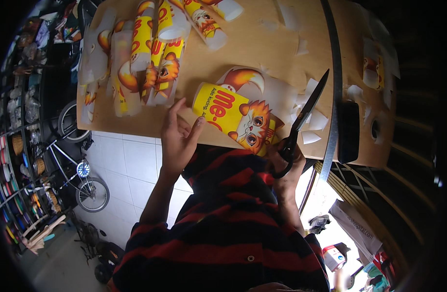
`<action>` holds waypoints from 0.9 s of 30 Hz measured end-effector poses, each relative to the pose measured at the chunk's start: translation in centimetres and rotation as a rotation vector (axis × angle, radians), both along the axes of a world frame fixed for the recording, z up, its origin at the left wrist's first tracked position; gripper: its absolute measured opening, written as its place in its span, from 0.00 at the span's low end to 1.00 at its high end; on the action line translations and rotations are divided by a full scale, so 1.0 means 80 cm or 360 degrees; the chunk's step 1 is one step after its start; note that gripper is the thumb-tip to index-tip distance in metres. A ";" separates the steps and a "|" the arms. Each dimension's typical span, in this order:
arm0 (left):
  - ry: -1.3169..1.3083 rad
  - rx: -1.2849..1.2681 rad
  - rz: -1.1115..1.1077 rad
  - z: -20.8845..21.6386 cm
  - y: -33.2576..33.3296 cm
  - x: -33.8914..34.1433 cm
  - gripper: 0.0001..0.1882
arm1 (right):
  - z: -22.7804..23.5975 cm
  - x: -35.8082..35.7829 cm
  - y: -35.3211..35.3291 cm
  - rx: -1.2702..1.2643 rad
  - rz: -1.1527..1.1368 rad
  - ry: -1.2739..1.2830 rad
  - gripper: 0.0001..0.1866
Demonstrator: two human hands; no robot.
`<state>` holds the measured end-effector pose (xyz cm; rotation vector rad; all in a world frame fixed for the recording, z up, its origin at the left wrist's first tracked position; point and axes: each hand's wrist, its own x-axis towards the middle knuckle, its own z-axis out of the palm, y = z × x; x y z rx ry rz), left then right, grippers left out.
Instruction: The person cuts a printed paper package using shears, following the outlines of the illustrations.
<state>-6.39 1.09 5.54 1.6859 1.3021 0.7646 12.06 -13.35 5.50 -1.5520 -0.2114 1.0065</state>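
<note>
A yellow printed sheet [223, 109] with a cartoon cat and a pale, see-through margin lies near the table's front edge, slightly curved. Beside its left edge is my left hand [177, 138], fingers apart, the thumb tip at or touching that edge. My right hand [287, 170] grips a pair of black scissors [301, 124] by the handles at the sheet's lower right corner. The scissors' long blades point up and to the right, over paper scraps [315, 119].
Rolled and curled cat prints [158, 53] crowd the table's left and far side. A long metal ruler [336, 73] crosses the brown table [262, 44] on the right, beside a black phone-like slab [349, 131]. A bicycle [77, 165] and shelves stand at left.
</note>
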 end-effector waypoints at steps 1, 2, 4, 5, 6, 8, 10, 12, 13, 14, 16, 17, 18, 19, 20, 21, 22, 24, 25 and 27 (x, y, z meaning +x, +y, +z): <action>-0.0171 -0.0214 0.0021 -0.004 -0.002 -0.002 0.27 | 0.001 0.002 0.000 -0.0002 -0.0005 0.0014 0.09; -0.0009 -0.0141 -0.0027 0.000 0.002 -0.002 0.24 | 0.001 0.003 0.000 -0.0003 -0.0011 0.0027 0.08; 0.0160 -0.0115 -0.0126 -0.004 0.013 -0.005 0.20 | 0.007 0.005 0.005 -0.0009 -0.0016 0.0038 0.08; 0.0240 -0.0099 -0.0181 -0.003 0.018 -0.005 0.18 | 0.008 0.005 0.005 -0.0038 0.0015 0.0006 0.08; 0.0391 0.0191 -0.0237 0.003 0.020 -0.003 0.14 | 0.007 0.005 0.004 -0.0067 0.0043 -0.0027 0.08; 0.0166 0.0319 -0.0291 0.002 0.025 -0.005 0.13 | 0.006 0.004 0.004 -0.0090 0.0082 -0.0091 0.08; 0.0002 0.0336 -0.0349 -0.002 0.029 -0.009 0.12 | 0.005 0.003 0.005 -0.0081 0.0113 -0.0154 0.08; -0.0153 0.0176 -0.0385 0.002 0.030 -0.002 0.13 | 0.007 0.004 0.003 -0.0091 0.0115 -0.0185 0.08; -0.0228 0.0096 -0.0402 0.004 0.031 0.001 0.14 | 0.007 0.004 0.002 -0.0095 0.0115 -0.0199 0.08; -0.0067 -0.0025 -0.0434 0.007 0.033 0.000 0.14 | 0.006 0.006 0.000 -0.0106 0.0131 -0.0223 0.08; 0.0252 -0.0270 -0.0500 0.014 0.040 -0.003 0.14 | 0.007 0.009 -0.003 -0.0132 0.0160 -0.0271 0.08; 0.0330 -0.0271 -0.0530 0.017 0.042 -0.003 0.15 | 0.010 0.009 -0.003 -0.0123 0.0161 -0.0289 0.08; 0.0407 -0.0271 -0.0561 0.020 0.043 -0.002 0.16 | 0.012 0.010 -0.002 -0.0115 0.0160 -0.0307 0.09; 0.0488 -0.0266 -0.0591 0.023 0.044 -0.004 0.17 | 0.014 0.009 -0.002 -0.0101 0.0161 -0.0321 0.09; 0.0515 -0.0243 -0.0601 0.021 0.043 -0.008 0.18 | 0.015 0.009 -0.003 -0.0122 0.0185 -0.0327 0.09; 0.0541 -0.0219 -0.0611 0.018 0.043 -0.015 0.19 | 0.015 0.009 -0.005 -0.0143 0.0208 -0.0332 0.09; 0.0569 -0.0196 -0.0620 0.016 0.043 -0.018 0.20 | 0.015 0.009 -0.007 -0.0164 0.0233 -0.0336 0.09; 0.0771 -0.0096 -0.0582 0.023 0.041 -0.019 0.21 | 0.010 0.012 -0.013 -0.0169 0.0274 -0.0334 0.10; 0.0868 -0.0045 -0.0564 0.024 0.040 -0.020 0.22 | 0.007 0.013 -0.015 -0.0173 0.0293 -0.0337 0.10; 0.0999 0.0053 -0.0473 0.022 0.034 -0.021 0.23 | 0.009 0.011 -0.015 -0.0178 0.0314 -0.0366 0.10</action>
